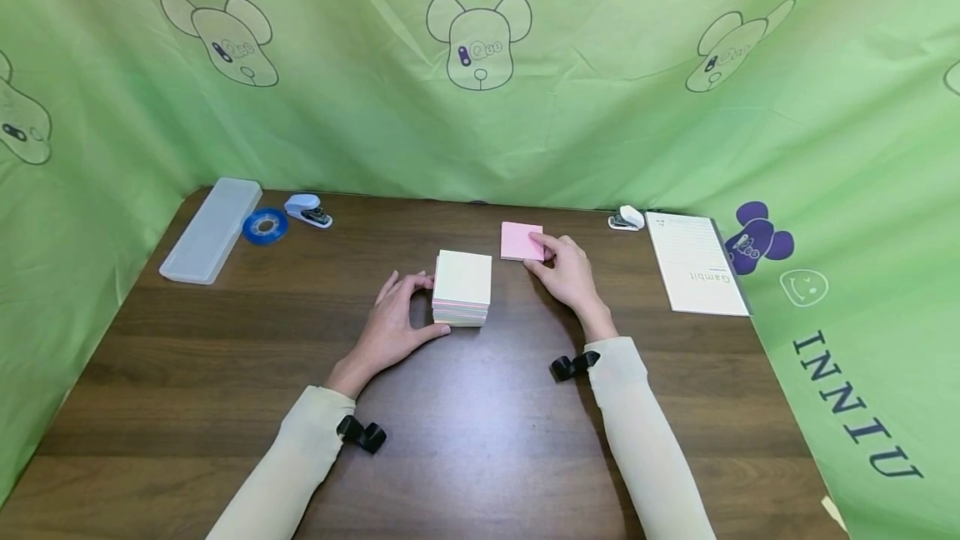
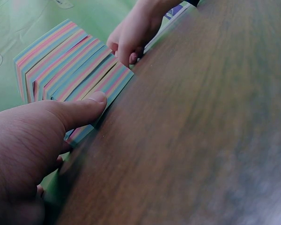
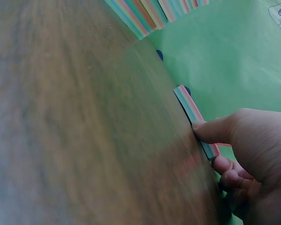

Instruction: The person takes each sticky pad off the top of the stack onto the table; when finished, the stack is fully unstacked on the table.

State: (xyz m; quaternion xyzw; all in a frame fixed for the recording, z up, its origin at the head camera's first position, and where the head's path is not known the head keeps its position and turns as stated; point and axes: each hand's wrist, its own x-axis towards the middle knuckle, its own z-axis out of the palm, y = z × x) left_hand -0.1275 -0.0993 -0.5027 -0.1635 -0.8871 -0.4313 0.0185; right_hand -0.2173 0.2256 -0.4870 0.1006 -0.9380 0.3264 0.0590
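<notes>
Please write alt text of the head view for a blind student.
A person's left hand touches a thick paper stack while the right hand pinches a thinner pink pad. To the left on the wooden table lie a pale case, blue tape and a stapler; to the right, another stapler and a notebook.

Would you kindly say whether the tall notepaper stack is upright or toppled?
Upright: in the head view, the tall notepaper stack has its pale top facing up, layered edges below.
</notes>
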